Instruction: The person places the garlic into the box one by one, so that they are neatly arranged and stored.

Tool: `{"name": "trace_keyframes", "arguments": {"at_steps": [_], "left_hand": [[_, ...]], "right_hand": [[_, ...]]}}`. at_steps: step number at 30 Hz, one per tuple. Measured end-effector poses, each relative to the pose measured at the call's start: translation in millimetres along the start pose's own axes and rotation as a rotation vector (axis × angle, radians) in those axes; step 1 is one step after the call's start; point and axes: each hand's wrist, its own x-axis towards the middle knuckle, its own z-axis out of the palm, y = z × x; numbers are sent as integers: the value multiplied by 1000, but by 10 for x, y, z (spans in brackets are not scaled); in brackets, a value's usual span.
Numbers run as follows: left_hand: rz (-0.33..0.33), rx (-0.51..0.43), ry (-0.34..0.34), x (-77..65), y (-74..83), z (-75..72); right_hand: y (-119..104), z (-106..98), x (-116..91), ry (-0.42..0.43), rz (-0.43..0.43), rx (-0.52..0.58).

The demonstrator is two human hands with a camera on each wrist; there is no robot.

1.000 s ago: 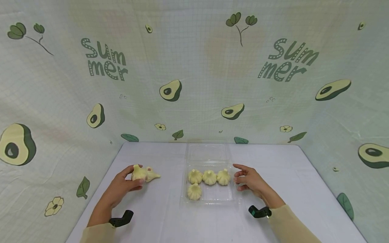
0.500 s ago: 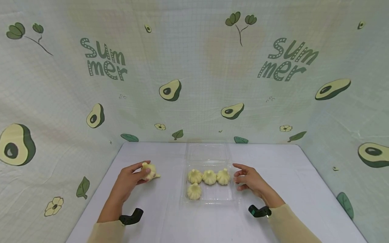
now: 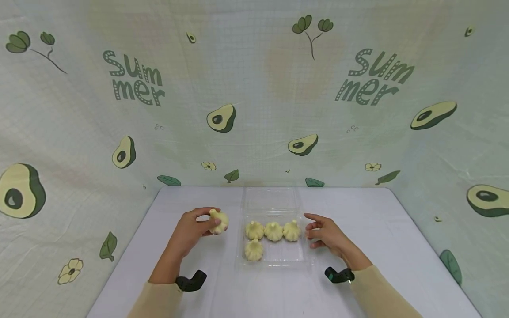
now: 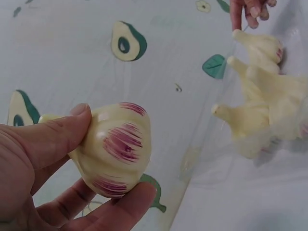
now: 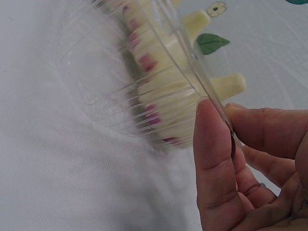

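My left hand (image 3: 192, 227) holds a garlic bulb (image 3: 219, 222) between thumb and fingers, left of a clear plastic box (image 3: 284, 254). In the left wrist view that pale bulb (image 4: 120, 149) shows purple streaks on its base, its stem partly behind the thumb. My right hand (image 3: 327, 236) is at the box's right side. The right wrist view shows its thumb and a finger pinching the clear rim (image 5: 211, 91). Inside the box, three garlic bulbs (image 3: 273, 232) stand in a back row, with one more bulb (image 3: 253, 250) at front left.
The box's clear lid (image 3: 271, 199) lies open toward the back. A white cloth (image 3: 222, 282) covers the table. A patterned curtain (image 3: 254, 88) rises behind the table and along both sides.
My left hand has moved right toward the box with the garlic bulb. A second bulb seen beside it earlier no longer shows. The right hand has stayed at the box.
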Motion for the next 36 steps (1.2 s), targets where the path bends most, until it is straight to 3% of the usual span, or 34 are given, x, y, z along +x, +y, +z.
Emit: {"name": "trace_keyframes", "arguments": {"at_steps": [10, 14, 19, 28, 36], "left_hand": [[82, 74, -63, 29, 148, 476], [108, 159, -74, 71, 154, 638], [163, 254, -87, 120, 135, 809], [220, 239, -164, 188, 52, 1061], [244, 369, -205, 229, -36, 1271]], "right_hand": [[-5, 3, -20, -13, -12, -9], [-9, 3, -22, -11, -9, -3], [-2, -3, -7, -6, -6, 5], [14, -1, 4, 6, -8, 1], [17, -5, 8, 11, -5, 6]]}}
